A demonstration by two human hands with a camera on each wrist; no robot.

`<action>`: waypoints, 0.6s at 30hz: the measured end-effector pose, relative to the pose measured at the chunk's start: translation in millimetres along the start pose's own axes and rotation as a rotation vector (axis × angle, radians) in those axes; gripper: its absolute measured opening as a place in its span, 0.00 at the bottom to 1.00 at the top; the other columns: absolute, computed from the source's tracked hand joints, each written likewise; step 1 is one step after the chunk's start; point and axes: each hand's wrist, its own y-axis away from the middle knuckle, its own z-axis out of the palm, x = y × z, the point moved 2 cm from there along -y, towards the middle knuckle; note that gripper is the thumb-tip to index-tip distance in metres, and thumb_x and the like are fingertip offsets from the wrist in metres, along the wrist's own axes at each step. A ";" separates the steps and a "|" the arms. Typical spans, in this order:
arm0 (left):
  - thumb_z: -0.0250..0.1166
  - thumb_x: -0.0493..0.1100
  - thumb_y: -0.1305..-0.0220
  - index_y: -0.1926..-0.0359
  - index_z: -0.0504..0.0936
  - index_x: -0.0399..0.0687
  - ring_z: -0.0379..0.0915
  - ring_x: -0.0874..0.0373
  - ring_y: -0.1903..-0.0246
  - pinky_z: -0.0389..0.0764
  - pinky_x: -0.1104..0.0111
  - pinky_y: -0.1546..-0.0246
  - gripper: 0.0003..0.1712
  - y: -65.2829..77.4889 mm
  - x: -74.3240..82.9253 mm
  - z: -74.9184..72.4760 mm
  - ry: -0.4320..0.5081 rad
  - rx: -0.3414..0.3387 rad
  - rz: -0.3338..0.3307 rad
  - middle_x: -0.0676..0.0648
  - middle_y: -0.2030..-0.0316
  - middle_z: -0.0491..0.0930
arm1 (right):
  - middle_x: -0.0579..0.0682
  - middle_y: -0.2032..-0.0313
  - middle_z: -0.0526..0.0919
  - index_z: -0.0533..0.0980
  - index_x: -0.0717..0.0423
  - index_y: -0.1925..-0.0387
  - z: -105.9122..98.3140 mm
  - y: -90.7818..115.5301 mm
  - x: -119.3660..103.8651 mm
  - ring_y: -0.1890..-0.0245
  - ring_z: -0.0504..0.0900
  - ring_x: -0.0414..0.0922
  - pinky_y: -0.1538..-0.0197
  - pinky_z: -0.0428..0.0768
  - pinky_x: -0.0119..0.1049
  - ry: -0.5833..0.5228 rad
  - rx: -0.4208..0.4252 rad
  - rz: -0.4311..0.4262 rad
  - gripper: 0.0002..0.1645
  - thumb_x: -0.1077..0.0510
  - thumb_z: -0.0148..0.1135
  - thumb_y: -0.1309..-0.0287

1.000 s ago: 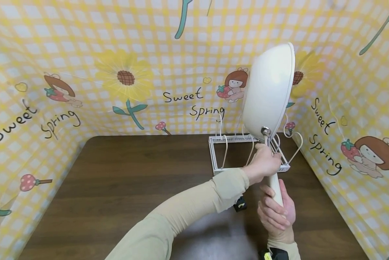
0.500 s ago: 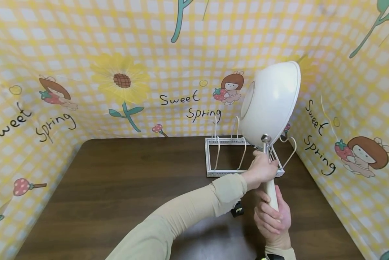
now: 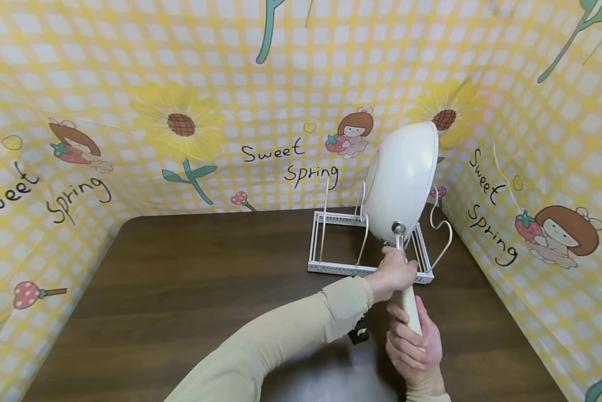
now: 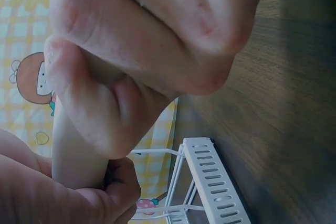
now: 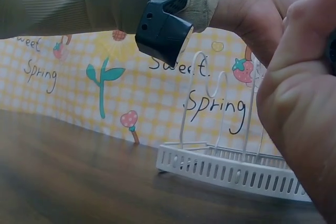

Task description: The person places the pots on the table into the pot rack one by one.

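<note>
A white pan (image 3: 401, 173) is held tilted on its edge over the white wire rack (image 3: 338, 270), its outer side and round base facing me. My left hand (image 3: 393, 272) grips the pan's handle close to the metal joint. Lower down, my right hand (image 3: 412, 346) has its fingers wrapped round the end of the same pale handle (image 3: 410, 312). In the left wrist view both hands show around the handle. The pan's lower edge sits among the curved dividers; whether it touches the rack is hidden.
The rack stands on a dark wooden table (image 3: 180, 290), near its back right corner. Yellow checked cloth (image 3: 281, 100) printed with flowers and girls encloses the back and sides. A black wrist camera (image 5: 165, 32) hangs under the left sleeve.
The pan has come down toward the rack and a little left, with both hands still gripping the handle. The head view has shifted slightly too.
</note>
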 end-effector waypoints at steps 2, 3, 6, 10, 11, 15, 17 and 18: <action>0.63 0.40 0.32 0.50 0.62 0.35 0.74 0.50 0.62 0.79 0.60 0.53 0.20 0.2 -1.6 -0.4 -0.003 -0.011 0.009 0.42 0.67 0.73 | 0.39 0.85 0.62 0.60 0.55 0.56 -1.8 0.9 1.1 0.98 0.58 0.30 0.95 0.61 0.25 0.010 0.008 -0.004 0.31 0.32 0.28 0.25; 0.63 0.39 0.32 0.49 0.62 0.36 0.73 0.50 0.62 0.79 0.60 0.54 0.20 0.3 -3.0 -0.3 -0.002 -0.017 0.009 0.42 0.67 0.73 | 0.39 0.85 0.62 0.60 0.55 0.56 -2.9 1.6 2.1 0.98 0.58 0.30 0.95 0.61 0.25 0.014 0.012 -0.005 0.31 0.31 0.28 0.25; 0.63 0.39 0.32 0.50 0.62 0.36 0.73 0.51 0.62 0.78 0.60 0.54 0.20 0.8 -7.7 0.8 0.006 -0.030 0.005 0.42 0.67 0.72 | 0.39 0.85 0.61 0.61 0.55 0.56 -5.3 3.7 6.0 0.99 0.58 0.31 0.96 0.60 0.25 0.036 0.025 -0.005 0.33 0.30 0.28 0.26; 0.63 0.39 0.32 0.48 0.61 0.36 0.73 0.51 0.60 0.78 0.60 0.52 0.21 1.1 -10.3 0.5 0.032 -0.039 0.004 0.41 0.65 0.73 | 0.40 0.84 0.60 0.63 0.56 0.54 -5.8 5.7 7.1 0.98 0.56 0.32 0.95 0.57 0.26 0.122 0.086 -0.021 0.37 0.29 0.23 0.26; 0.63 0.39 0.31 0.47 0.61 0.35 0.73 0.51 0.60 0.78 0.60 0.51 0.22 1.2 -10.6 0.2 0.040 -0.042 0.006 0.41 0.65 0.73 | 0.40 0.83 0.59 0.64 0.56 0.53 -5.1 6.3 6.1 0.96 0.56 0.32 0.94 0.56 0.25 0.155 0.123 -0.036 0.38 0.29 0.21 0.26; 0.62 0.40 0.29 0.41 0.59 0.31 0.73 0.50 0.60 0.79 0.62 0.55 0.27 3.3 -13.5 -0.9 0.071 -0.070 -0.002 0.40 0.63 0.72 | 0.43 0.79 0.54 0.67 0.58 0.50 -0.7 11.3 0.7 0.90 0.52 0.36 0.86 0.54 0.26 0.301 0.353 -0.091 0.41 0.33 0.14 0.24; 0.61 0.40 0.29 0.41 0.58 0.31 0.72 0.51 0.64 0.79 0.64 0.64 0.26 5.2 -16.1 -0.6 0.082 -0.082 -0.010 0.40 0.64 0.71 | 0.45 0.77 0.53 0.68 0.58 0.49 2.0 14.9 -1.7 0.87 0.51 0.38 0.83 0.56 0.27 0.367 0.462 -0.099 0.40 0.37 0.12 0.23; 0.61 0.40 0.29 0.42 0.58 0.31 0.72 0.51 0.66 0.78 0.64 0.69 0.26 6.1 -17.5 -0.5 0.085 -0.089 -0.008 0.40 0.65 0.71 | 0.45 0.77 0.54 0.68 0.58 0.49 3.3 16.7 -2.6 0.86 0.50 0.39 0.82 0.58 0.27 0.404 0.510 -0.097 0.39 0.38 0.13 0.22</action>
